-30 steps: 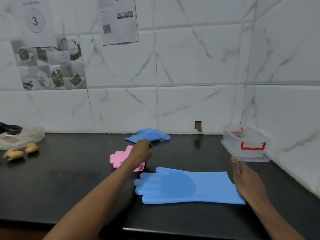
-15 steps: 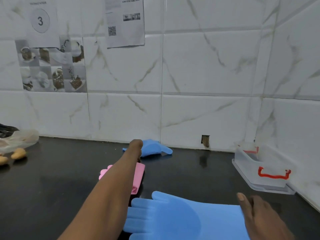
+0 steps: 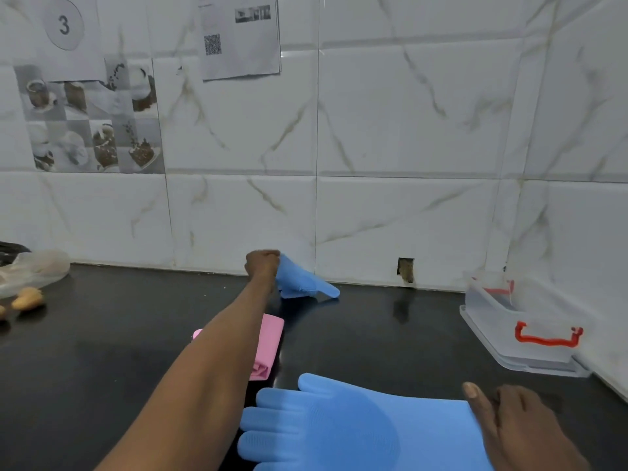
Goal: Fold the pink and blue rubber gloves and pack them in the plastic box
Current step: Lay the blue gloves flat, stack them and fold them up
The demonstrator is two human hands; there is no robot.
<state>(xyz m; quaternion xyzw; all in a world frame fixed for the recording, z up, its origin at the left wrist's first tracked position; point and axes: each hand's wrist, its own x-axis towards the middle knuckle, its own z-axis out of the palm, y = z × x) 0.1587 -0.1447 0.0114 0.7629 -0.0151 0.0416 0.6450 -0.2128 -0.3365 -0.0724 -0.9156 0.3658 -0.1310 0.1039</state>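
Blue and floppy, the far glove [image 3: 299,282] by the wall sags from my left hand [image 3: 261,265] fisted on its cuff, while my right hand [image 3: 520,426] presses flat the near glove [image 3: 356,426].

Glossy black countertop [image 3: 373,334], matt rubber blue glove [image 3: 339,430], clear plastic box [image 3: 503,321]
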